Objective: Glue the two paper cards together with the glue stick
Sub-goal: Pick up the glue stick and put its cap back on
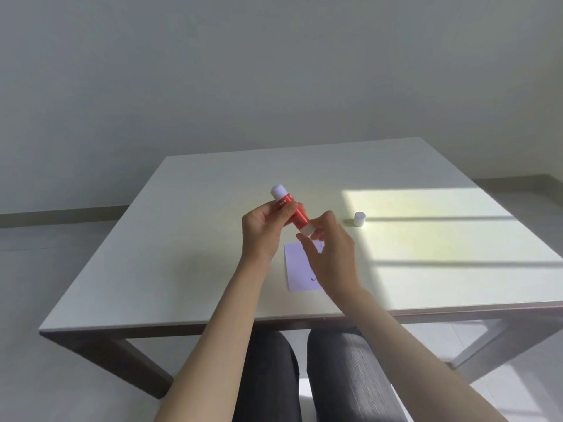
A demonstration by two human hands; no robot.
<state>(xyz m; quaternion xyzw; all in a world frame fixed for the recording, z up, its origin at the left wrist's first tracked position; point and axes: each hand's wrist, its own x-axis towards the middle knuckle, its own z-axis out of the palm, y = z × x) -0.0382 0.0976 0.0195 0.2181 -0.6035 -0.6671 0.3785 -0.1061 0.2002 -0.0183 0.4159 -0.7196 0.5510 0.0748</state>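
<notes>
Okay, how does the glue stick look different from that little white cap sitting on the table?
The glue stick has a red body with white ends; the cap is all white. The glue stick is long and slanted, held above the table by the left hand, with the right hand at its lower end; the cap is short and stands alone on the table. Both are round cylinders.

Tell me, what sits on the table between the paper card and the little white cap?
Nothing: in the head view, only bare table lies between the paper card and the cap.
</notes>
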